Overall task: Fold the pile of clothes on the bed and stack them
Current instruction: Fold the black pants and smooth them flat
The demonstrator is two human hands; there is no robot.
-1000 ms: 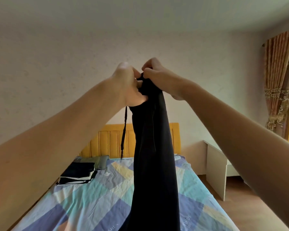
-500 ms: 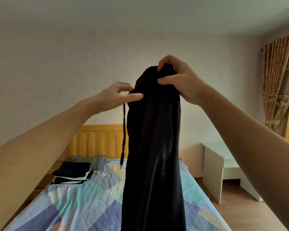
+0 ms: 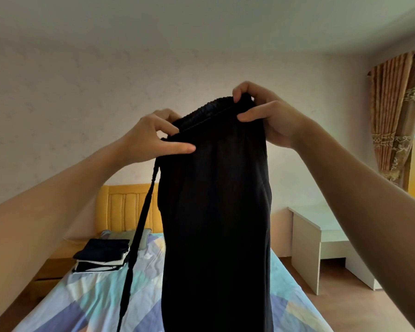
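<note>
Black trousers held up by waistband over bed. L hand fingers clamped on left end, R hand fingers pinching right end. Drawstring dangles below L fingers. Folded stack on bed, well below, left.

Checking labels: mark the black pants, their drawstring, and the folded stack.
black pants [image 3: 216,212], head view, front fabic below the waistband.
drawstring [image 3: 139,233], head view, middle of the hanging cord.
folded stack [image 3: 103,250], head view, top dark garment.
</note>
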